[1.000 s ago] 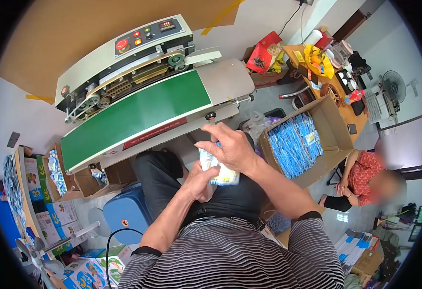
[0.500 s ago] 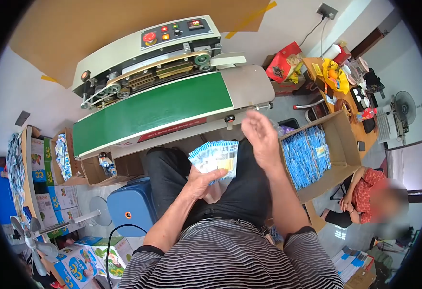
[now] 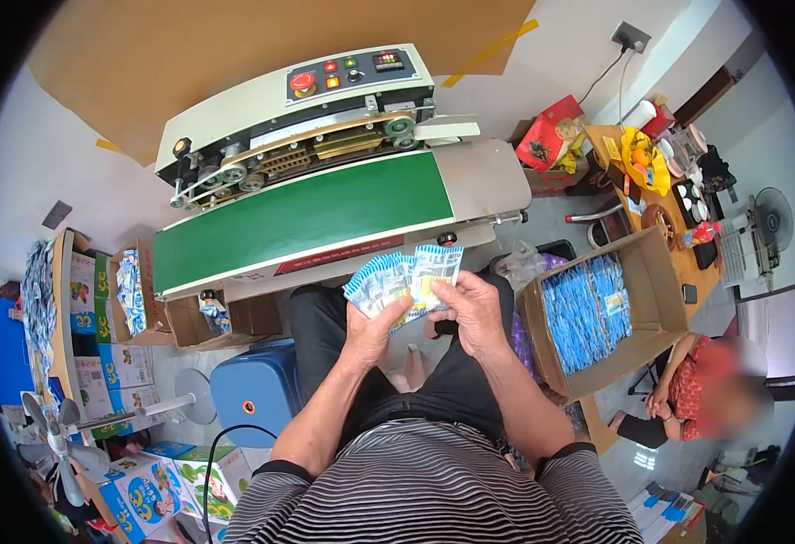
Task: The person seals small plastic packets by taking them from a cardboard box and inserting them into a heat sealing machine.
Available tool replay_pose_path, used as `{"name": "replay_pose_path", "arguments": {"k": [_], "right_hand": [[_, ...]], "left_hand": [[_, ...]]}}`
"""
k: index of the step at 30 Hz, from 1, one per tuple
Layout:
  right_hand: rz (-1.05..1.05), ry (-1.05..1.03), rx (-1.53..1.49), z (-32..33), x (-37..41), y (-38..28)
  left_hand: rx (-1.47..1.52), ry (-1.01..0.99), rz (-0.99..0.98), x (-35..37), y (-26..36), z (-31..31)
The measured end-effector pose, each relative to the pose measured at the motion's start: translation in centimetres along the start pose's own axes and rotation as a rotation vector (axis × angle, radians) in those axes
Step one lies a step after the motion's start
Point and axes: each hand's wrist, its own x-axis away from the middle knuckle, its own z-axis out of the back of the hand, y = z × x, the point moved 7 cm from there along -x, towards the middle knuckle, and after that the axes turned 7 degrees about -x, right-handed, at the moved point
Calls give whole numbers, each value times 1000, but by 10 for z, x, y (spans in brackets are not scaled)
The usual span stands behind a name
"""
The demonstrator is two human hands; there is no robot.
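Note:
My left hand (image 3: 369, 333) grips a fanned stack of blue-and-white packets (image 3: 380, 286) above my lap, its thumb lying across their front. On the right side of the fan, my right hand (image 3: 475, 311) pinches a single packet (image 3: 436, 269) between thumb and fingers. That packet stands a little apart at its top from the others and shows a yellow patch. Beyond both hands is a band sealing machine (image 3: 288, 118) with a green conveyor belt (image 3: 307, 218). How many packets the left hand holds cannot be made out.
An open carton (image 3: 556, 358) full of blue packets (image 3: 588, 313) stands to my right. At left are smaller cartons (image 3: 199, 326), a blue stool (image 3: 252, 390) and a fan (image 3: 62, 440). A seated person (image 3: 687, 390) is at far right, near a wooden table (image 3: 710, 272).
My right hand has come down from beside the machine to the packets and taken hold of one at the right of the fan. The view has shifted slightly.

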Motion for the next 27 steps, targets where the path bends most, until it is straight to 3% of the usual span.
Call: {"name": "replay_pose_path", "arguments": {"k": [5, 12, 19, 27], "right_hand": [[35, 124, -19, 5, -34, -42], [65, 19, 106, 13, -138, -107], [-58, 1, 223, 6, -208, -87], [-107, -41, 226, -16, -225, -64]], "left_hand": [[11, 70, -89, -15, 22, 10], [89, 70, -175, -38, 56, 8], [57, 50, -154, -65, 78, 2], [6, 66, -73, -84, 79, 3]]}}
